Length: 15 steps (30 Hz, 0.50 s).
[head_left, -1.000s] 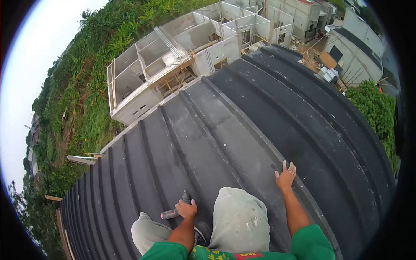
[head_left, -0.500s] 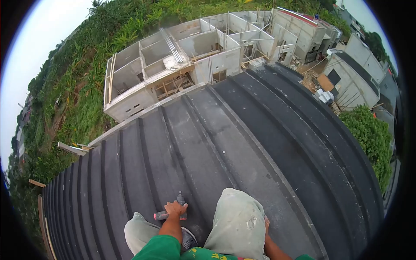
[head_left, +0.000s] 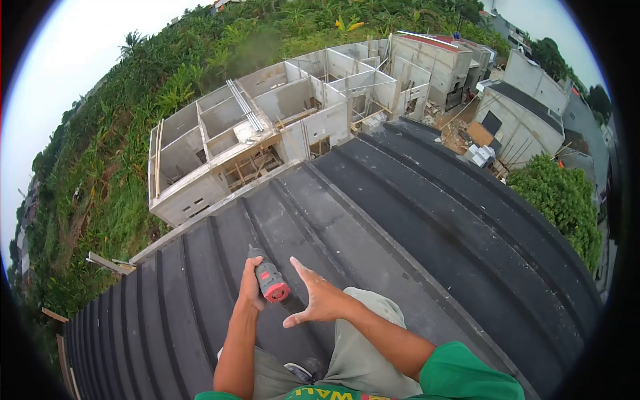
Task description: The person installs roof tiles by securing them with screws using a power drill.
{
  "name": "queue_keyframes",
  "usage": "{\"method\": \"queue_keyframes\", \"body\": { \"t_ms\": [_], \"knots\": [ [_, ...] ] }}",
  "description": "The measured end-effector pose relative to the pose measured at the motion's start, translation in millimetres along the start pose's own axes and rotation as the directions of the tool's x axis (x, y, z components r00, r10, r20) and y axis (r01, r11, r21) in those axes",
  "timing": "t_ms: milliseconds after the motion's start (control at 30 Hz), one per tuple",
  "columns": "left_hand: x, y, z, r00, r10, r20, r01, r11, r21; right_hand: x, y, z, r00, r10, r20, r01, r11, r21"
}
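A grey and red cordless drill point(head_left: 268, 272) is held above the roof by my left hand point(head_left: 249, 285), whose fingers are wrapped around its side. The chuck points away from me, and a round red end faces back. My right hand point(head_left: 323, 298) is just right of the drill, thumb and fingers spread wide, apart from it and holding nothing. Beneath both hands lies the dark ribbed metal roof point(head_left: 373, 250). My bent knee point(head_left: 377, 308) in pale, stained trousers is under the right forearm, and part of a shoe point(head_left: 300, 372) shows below.
Raised seams run along the sloping roof toward its far edge. Past that edge stand unroofed grey walls point(head_left: 323, 123) with metal bars point(head_left: 245, 105) laid across them. Timber point(head_left: 110, 263) juts out at the left edge. A leafy tree point(head_left: 553, 200) and building debris point(head_left: 480, 153) are at the right.
My left hand has lifted the drill off the roof and turned it. My right hand has come from beside my knee to near the drill, its fingers spread. The view has shifted slightly.
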<state>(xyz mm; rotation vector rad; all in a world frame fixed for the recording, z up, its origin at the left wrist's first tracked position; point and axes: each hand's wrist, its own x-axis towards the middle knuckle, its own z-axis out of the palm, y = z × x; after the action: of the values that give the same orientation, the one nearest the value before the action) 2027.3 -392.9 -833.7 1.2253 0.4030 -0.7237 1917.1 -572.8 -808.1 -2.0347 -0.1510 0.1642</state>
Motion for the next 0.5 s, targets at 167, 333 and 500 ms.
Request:
{"method": "queue_keyframes", "body": {
  "t_ms": [167, 333, 500],
  "knots": [
    [-25.5, -14.8, 26.0, 0.967, -0.076, 0.241, 0.149, 0.942, -0.301, 6.8, 8.9, 45.3, 0.991, 0.019, -0.129, 0.009, 0.977, 0.212],
    [-9.1, -28.4, 10.1, 0.938, -0.054, 0.343, 0.097, 0.989, -0.109, 5.7, 29.5, 51.0, 0.967, 0.128, -0.219, -0.056, 0.95, 0.309],
    [12.9, -24.1, -24.7, 0.985, 0.117, 0.124, -0.141, 0.967, 0.211, 18.5, 47.7, 50.8, 0.932, 0.261, -0.253, -0.003, 0.701, 0.713]
  ]
}}
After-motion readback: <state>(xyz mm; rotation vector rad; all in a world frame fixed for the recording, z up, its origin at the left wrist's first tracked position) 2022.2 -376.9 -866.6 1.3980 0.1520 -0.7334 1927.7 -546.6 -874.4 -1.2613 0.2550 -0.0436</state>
